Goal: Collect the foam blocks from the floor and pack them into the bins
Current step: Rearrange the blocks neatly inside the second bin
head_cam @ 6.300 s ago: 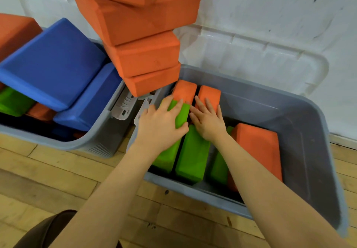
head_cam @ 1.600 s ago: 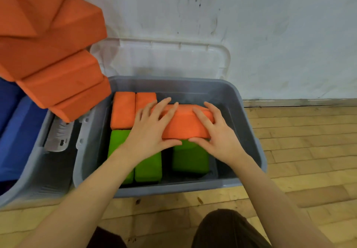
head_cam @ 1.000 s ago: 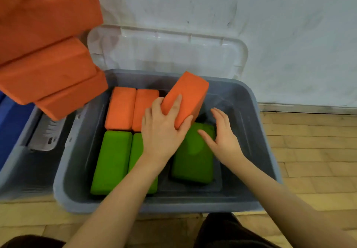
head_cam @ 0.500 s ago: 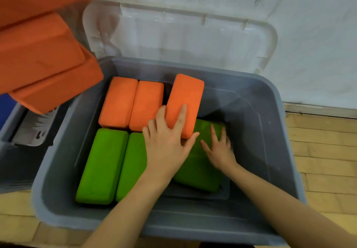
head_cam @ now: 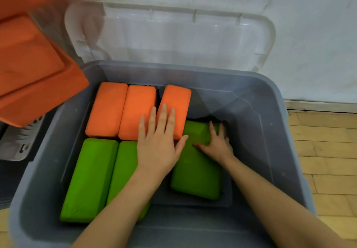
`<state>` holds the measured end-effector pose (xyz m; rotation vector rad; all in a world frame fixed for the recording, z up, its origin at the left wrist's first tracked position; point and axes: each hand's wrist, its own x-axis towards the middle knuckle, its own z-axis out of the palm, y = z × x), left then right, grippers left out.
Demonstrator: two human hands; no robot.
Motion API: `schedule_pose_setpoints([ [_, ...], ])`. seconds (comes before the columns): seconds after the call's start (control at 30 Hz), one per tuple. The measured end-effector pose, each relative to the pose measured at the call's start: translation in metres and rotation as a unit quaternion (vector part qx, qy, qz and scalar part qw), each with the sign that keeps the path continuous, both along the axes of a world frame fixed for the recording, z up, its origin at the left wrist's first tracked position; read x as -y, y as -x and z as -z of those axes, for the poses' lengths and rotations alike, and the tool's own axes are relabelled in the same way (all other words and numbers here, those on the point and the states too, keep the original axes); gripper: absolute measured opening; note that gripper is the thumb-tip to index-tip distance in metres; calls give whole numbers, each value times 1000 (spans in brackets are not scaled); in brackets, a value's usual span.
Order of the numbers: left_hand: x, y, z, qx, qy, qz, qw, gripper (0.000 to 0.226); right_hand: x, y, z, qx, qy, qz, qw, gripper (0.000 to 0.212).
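A grey bin (head_cam: 257, 101) fills the view. Three orange foam blocks stand side by side at its back; two green blocks (head_cam: 90, 178) lie in front of them on the left. My left hand (head_cam: 158, 143) lies flat with straight fingers on the third orange block (head_cam: 177, 101) and its neighbour (head_cam: 139, 108). My right hand (head_cam: 216, 141) rests on the far end of a third green block (head_cam: 195, 172), fingers over its far edge. That block lies lower, on the bin's floor at the right.
The bin's clear lid (head_cam: 173, 35) leans open against the white wall. A stack of orange blocks (head_cam: 29, 64) overhangs from the upper left, above a second bin's latch (head_cam: 17, 143). Wooden floor (head_cam: 324, 151) shows at the right.
The orange block that my left hand held tilted now stands beside the other two orange blocks, with my left hand flat on it. My right hand has reached further along the green block.
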<state>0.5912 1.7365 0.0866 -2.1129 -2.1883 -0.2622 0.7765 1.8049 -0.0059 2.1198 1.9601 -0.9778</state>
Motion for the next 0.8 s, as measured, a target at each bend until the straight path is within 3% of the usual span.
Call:
schedule_pose_setpoints([
  [0.1, 0, 0, -2, 3, 1, -5, 1000, 69, 3, -1, -6, 8, -31, 17, 999, 104],
  [0.3, 1, 0, -5, 10, 21, 4, 1000, 70, 28, -6, -50, 104, -138, -15, 985, 85],
  [0.43, 5, -3, -13, 15, 11, 17, 1000, 68, 47, -17, -77, 57, -188, -62, 979, 69],
  [0.6, 15, -9, -12, -15, 14, 88, 996, 66, 55, -22, -96, -4, -189, -68, 980, 65],
  [0.7, 11, -5, -8, -3, 17, 75, 997, 65, 55, -18, -96, -70, -223, -53, 971, 66],
  [0.8, 5, -1, -7, 21, 30, 49, 998, 61, 52, -12, -97, -68, -260, -37, 962, 63],
])
